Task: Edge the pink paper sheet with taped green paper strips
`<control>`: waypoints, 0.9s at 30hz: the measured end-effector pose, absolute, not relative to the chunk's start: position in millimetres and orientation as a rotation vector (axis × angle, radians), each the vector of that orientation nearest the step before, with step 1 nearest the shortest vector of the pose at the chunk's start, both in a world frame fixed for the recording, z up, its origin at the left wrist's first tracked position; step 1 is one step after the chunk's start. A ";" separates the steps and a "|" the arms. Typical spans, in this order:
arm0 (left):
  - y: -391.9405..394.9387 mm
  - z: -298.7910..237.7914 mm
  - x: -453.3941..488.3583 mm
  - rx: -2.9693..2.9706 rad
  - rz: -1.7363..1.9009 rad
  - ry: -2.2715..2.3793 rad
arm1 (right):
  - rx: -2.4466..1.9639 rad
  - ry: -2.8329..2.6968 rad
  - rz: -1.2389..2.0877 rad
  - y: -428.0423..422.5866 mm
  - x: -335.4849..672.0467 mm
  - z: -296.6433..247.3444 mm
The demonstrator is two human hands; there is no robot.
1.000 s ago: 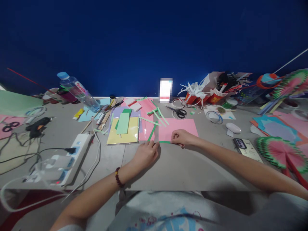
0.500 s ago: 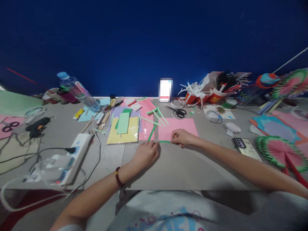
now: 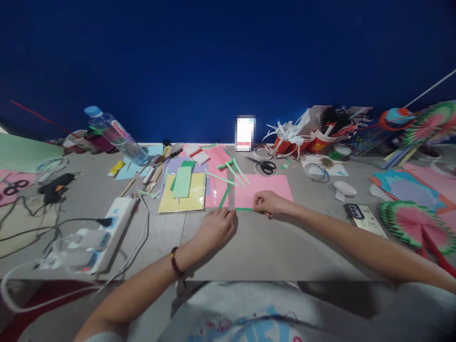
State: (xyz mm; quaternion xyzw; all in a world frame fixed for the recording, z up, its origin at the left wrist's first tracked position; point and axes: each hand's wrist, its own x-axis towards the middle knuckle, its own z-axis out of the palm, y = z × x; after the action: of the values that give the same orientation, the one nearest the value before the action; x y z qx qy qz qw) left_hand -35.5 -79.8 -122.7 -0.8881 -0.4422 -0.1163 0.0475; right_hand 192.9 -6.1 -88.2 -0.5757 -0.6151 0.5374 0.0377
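A pink sheet of paper (image 3: 274,184) lies flat on the table, with a narrow green paper strip (image 3: 244,209) along its near edge. My right hand (image 3: 268,204) is closed in a pinch at the strip's right part, over the sheet. At the sheet's near left corner, my left hand (image 3: 218,227) has its fingers bent and held together, the fingertips on the strip's left end. Its thumb is hidden. Another dark green strip (image 3: 224,195) runs slantwise just beyond the left fingers. Light green strips (image 3: 239,173) lie behind the pink sheet's left corner.
Black scissors (image 3: 265,166) lie behind the pink sheet. Packs of coloured paper (image 3: 166,204) are at left, near a power strip (image 3: 116,228) with cables. A phone (image 3: 363,219) and a pink-and-green paper fan (image 3: 415,223) lie at right. A plastic bottle (image 3: 119,135) leans at the back left.
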 end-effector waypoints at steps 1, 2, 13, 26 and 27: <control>-79.6 -122.9 -35.5 -2.712 -0.351 -1.348 | -1.765 -1.888 1.651 -6.1 193.0 -88.2; -79.4 -123.0 -35.5 -2.715 -0.349 -1.347 | -1.762 -1.888 1.653 -6.1 193.0 -88.0; -80.2 -121.8 -35.4 -2.736 -0.314 -1.378 | -1.762 -1.863 1.694 -5.2 194.0 -86.9; -71.5 -103.7 -35.9 -2.859 -0.317 -1.559 | -1.787 -1.896 1.631 -7.0 191.9 -84.7; -70.0 -100.1 -35.0 -2.858 -0.348 -1.588 | -1.788 -1.899 1.628 -7.0 191.8 -84.6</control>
State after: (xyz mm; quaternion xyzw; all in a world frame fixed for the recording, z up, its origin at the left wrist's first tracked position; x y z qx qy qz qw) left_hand -35.0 -70.0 -100.1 -0.8670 -0.4815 -0.1055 -0.0732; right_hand 191.8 -7.0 -84.6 -0.5812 -0.6172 0.5292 0.0333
